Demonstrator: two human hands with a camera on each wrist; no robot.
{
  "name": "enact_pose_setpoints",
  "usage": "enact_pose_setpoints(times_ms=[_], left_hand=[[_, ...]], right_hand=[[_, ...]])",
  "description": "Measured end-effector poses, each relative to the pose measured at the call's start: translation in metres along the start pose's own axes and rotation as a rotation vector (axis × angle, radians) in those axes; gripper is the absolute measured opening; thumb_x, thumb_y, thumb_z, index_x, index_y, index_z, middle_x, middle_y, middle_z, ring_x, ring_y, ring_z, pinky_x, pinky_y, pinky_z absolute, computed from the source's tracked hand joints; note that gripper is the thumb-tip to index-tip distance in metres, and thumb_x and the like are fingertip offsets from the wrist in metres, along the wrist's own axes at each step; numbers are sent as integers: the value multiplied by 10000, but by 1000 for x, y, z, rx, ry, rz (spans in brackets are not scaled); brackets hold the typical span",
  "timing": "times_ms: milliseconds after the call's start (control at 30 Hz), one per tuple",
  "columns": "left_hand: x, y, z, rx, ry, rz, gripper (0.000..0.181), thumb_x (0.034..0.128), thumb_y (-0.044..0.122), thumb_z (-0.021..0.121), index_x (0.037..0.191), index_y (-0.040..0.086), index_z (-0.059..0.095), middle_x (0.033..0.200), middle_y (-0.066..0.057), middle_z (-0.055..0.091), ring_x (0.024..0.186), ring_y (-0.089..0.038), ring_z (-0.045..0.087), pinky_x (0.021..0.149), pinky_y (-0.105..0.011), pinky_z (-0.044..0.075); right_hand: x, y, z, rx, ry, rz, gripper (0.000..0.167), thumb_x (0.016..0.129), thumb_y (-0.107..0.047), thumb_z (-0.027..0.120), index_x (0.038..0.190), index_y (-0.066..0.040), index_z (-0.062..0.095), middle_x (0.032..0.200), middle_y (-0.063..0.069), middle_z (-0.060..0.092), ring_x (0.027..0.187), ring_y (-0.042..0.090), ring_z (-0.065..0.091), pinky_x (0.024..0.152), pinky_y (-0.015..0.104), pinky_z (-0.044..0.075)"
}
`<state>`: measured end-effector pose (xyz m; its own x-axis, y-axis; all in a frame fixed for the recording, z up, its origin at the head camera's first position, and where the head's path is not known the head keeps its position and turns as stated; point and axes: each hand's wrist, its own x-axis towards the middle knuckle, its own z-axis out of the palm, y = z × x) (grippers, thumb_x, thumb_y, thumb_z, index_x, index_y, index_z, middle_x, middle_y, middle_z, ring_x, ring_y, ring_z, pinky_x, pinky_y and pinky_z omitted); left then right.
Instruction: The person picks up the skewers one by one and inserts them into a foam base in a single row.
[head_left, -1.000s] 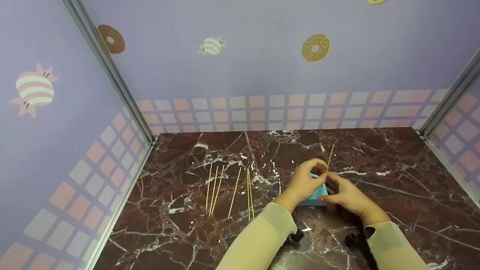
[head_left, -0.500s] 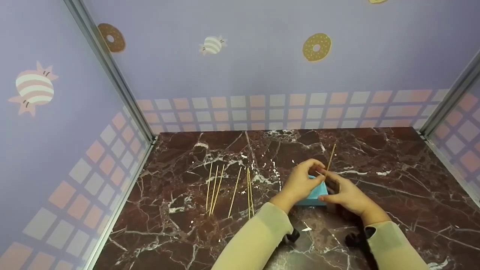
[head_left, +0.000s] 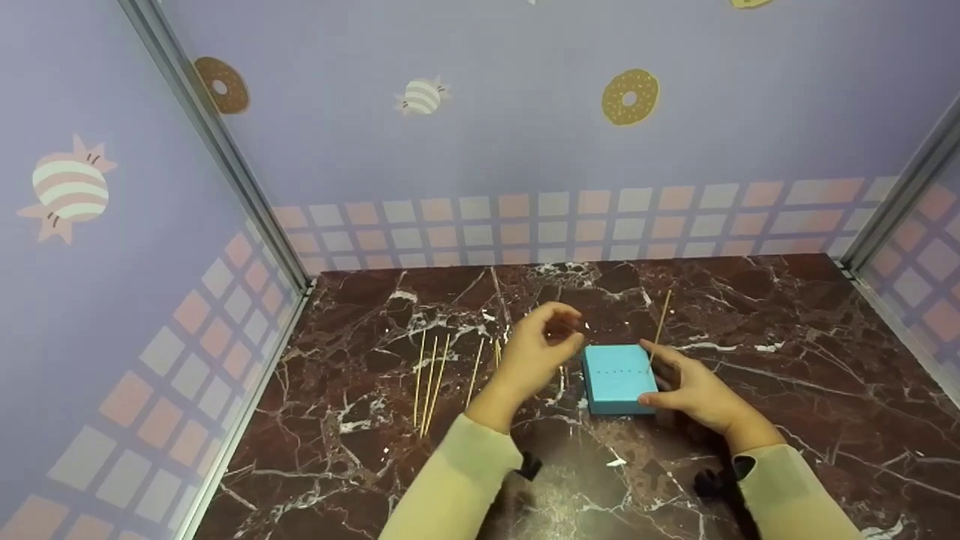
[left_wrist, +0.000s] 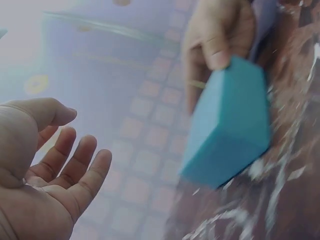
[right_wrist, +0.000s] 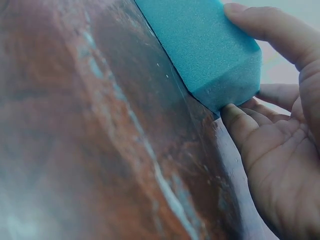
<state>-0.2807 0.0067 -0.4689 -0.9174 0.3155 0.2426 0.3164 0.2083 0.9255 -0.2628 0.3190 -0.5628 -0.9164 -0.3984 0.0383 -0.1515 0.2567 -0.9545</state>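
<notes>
The right hand (head_left: 694, 390) grips the blue block (head_left: 616, 391) at its right side, the thumb at the near right corner and the forefinger at the far right corner. The block lies flat on the dark marbled table (head_left: 337, 480), right of the middle. The left hand (head_left: 534, 352) hangs in the air just left of it, fingers loosely curved and a gap between thumb and fingertips; no stick shows in it.

One upright stick (head_left: 659, 330) stands at the right end of the row of holes (head_left: 619, 371) across the block's top, its upper end leaning right, close to the right hand's fingers. So one place looks filled; the dots left of it look unfilled. How deep the stick sits cannot be told.

To the left lie the loose sticks (head_left: 430, 382): three close together, one apart, and at least one more partly hidden by the left hand. That hand and its sleeve (head_left: 450, 480) come between the block and the nearer of these, so their full number cannot be read. Black straps (head_left: 529, 465) show at the cuffs. Beyond the table's far edge rises a lilac wall (head_left: 510, 142) with printed sweets, doughnuts and checks
</notes>
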Motion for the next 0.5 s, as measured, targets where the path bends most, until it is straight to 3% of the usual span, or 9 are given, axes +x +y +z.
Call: enact_pose_setpoints(times_ms=[200,367,500], left_hand=[[-14,4,-39,-24,83,5,311,1025,76,794,1327,64,724,1271,-140,762,1175,-231,738,1064,-324,654],[-20,2,-62,-34,153,54,298,1019,59,794,1305,21,719,1265,-221,754,1137,-259,748,1014,-333,667],[-23,-2,-79,-39,203,52,299,1018,54,798,1302,14,717,1265,-231,744,1124,-262,741,981,-295,661]], right_hand=[[-1,2,1,-19,6,-6,1059,977,-84,888,1756,100,195,1825,394,162,1648,632,243,1114,75,465],[-1,2,0,-41,17,-7,1051,970,-88,893,1755,93,218,1829,382,168,1652,619,261,1126,70,440],[-1,1,-1,-46,20,-19,1041,962,-81,896,1748,99,238,1829,378,179,1657,618,267,1183,118,420]])
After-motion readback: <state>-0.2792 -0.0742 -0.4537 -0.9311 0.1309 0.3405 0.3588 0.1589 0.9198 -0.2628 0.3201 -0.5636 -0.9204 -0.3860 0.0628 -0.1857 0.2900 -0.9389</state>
